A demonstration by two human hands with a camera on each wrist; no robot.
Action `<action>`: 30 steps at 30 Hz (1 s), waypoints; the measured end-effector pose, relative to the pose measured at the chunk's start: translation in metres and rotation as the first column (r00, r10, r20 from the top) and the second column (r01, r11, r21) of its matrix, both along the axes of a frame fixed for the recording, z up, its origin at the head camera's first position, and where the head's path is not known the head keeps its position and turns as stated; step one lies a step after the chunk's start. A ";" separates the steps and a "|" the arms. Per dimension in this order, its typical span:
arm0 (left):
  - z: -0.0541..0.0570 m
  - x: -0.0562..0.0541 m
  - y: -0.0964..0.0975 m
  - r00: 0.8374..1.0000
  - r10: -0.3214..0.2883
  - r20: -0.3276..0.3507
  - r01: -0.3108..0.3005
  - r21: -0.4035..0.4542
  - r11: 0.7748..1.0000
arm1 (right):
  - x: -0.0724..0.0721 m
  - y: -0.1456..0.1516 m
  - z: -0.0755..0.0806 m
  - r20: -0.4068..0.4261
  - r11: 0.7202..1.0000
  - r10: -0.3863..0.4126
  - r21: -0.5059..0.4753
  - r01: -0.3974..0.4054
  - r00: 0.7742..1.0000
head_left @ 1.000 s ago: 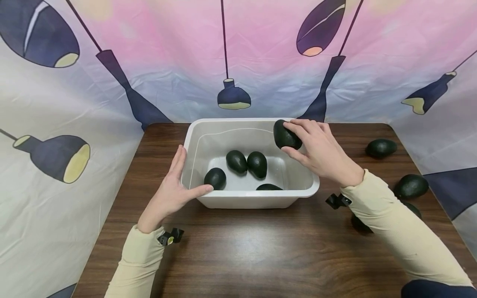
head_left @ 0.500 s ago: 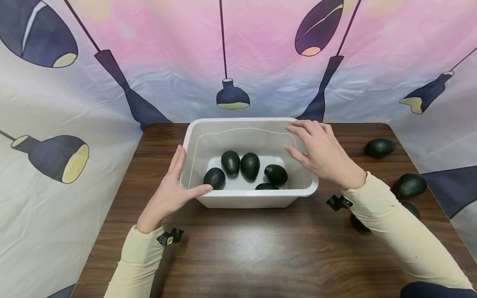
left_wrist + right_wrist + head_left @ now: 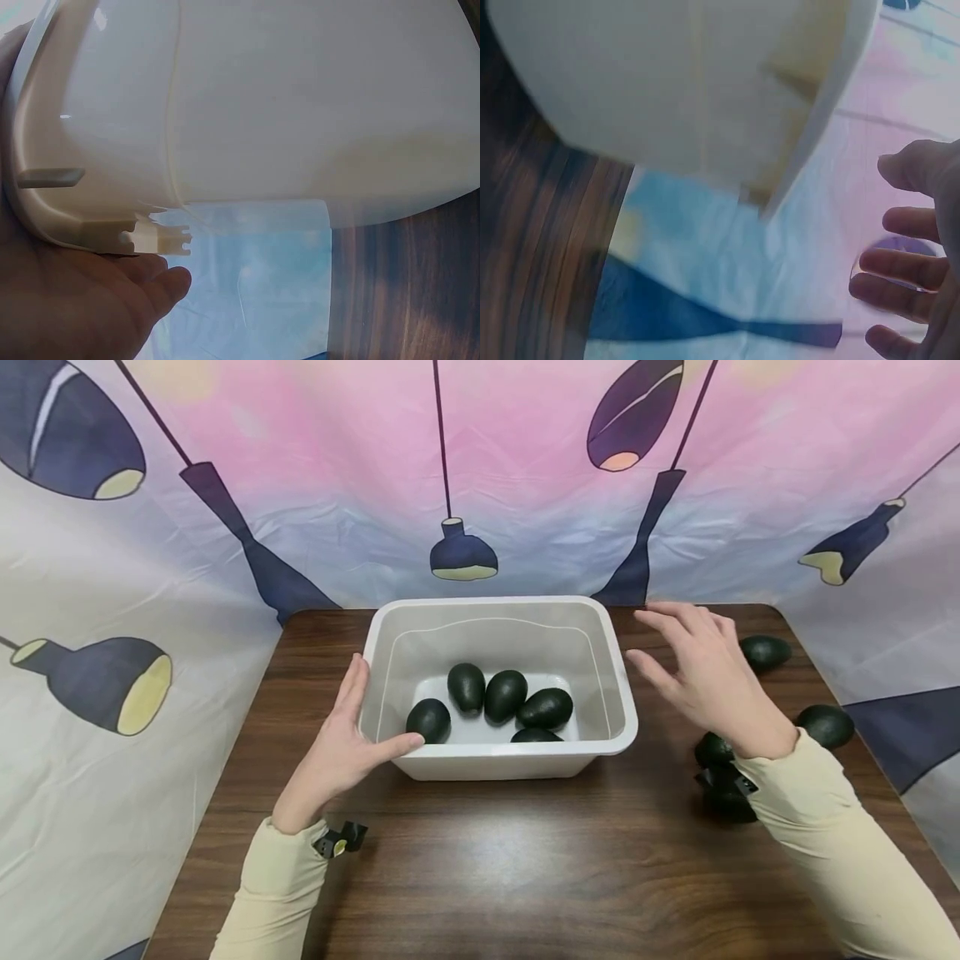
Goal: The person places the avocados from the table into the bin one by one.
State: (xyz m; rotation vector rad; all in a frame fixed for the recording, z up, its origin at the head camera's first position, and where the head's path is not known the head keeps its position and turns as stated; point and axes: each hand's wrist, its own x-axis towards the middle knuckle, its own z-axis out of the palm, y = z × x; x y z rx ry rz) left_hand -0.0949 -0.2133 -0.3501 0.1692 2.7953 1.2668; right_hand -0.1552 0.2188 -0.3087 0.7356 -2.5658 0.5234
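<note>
A light grey plastic tub [image 3: 495,762] stands on the table with several dark green avocados [image 3: 505,697] lying on its floor. One avocado is partly hidden behind the front wall. My left hand [image 3: 333,752] rests against the tub's front left corner, its straight thumb at the front rim and its fingers along the left side. In the left wrist view the fingertips [image 3: 174,285] show below the rim. To the right of the tub, my right hand [image 3: 705,672] is in the air with fingers spread and nothing in them.
More avocados [image 3: 825,727] lie at the right of the brown wooden table [image 3: 480,877], some partly covered by my right hand and wrist. A patterned cloth [image 3: 360,552] hangs behind the table. Small black cameras [image 3: 341,841] sit on both wrists.
My right hand let an avocado go into the tub, then moved right, past the rim. Inside, the avocados shifted and settled close together. My left hand kept its place at the corner.
</note>
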 end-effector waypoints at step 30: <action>0.003 0.002 0.003 1.000 0.000 -0.008 0.000 -0.001 1.000 | 0.060 0.190 -0.073 0.343 0.742 -0.649 0.090 0.664 0.679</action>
